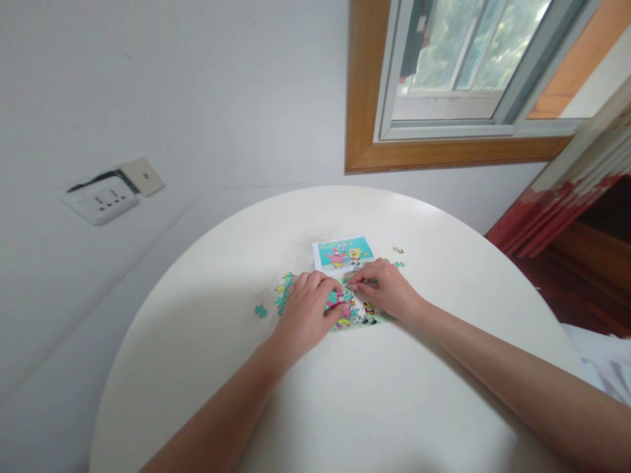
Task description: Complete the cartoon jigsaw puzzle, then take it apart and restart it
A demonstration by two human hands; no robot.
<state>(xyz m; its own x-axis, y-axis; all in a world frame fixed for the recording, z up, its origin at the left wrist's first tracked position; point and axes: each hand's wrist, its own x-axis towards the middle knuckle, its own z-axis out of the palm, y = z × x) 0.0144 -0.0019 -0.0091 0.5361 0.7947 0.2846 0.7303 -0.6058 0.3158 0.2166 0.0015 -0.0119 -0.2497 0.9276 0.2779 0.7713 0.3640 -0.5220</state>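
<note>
A partly assembled cartoon jigsaw puzzle lies on the white round table, with white gaps showing in its lower right part. My left hand rests over its left side, thumb and fingers apart, touching the puzzle and holding nothing. At the puzzle's upper middle, the thumb and forefinger of my right hand pinch a small puzzle piece. Just behind both hands lies the reference picture card, showing a pink starfish and a yellow sponge character. My hands hide parts of the puzzle.
Loose puzzle pieces lie left of my left hand, some partly under it. A few other pieces are beyond my right hand. Behind the table stand a white wall with a socket and a wood-framed window; a curtain hangs at right.
</note>
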